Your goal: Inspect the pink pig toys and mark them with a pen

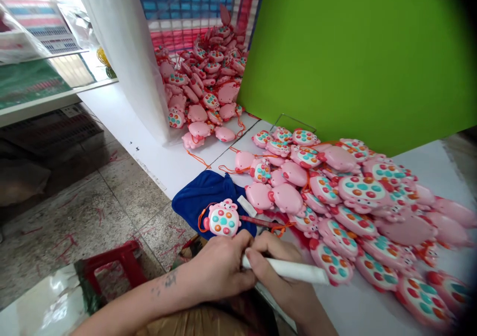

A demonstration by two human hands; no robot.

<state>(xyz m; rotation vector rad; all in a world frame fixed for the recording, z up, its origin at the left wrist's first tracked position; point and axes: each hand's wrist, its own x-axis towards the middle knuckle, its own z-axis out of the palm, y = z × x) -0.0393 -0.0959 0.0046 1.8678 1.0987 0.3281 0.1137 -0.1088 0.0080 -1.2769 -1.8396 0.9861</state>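
Observation:
My left hand (219, 269) and my right hand (278, 266) meet at the table's near edge, both with fingers curled. My right hand grips a white marker-like stick (294, 271) that points right. My left hand's fingers press against its left end. Just beyond my hands a pink pig-shaped toy (222, 218) with coloured buttons and an orange cord lies face up on a blue cloth (197, 197). A thin red tool (257, 221) and a small white piece (246, 206) lie beside it.
Several pink toys are heaped across the white table (428, 177) to the right, more in a pile (204, 87) behind a white sheet (126, 52). A green board (354, 52) stands at the back. A red stool (119, 264) is on the tiled floor to the left.

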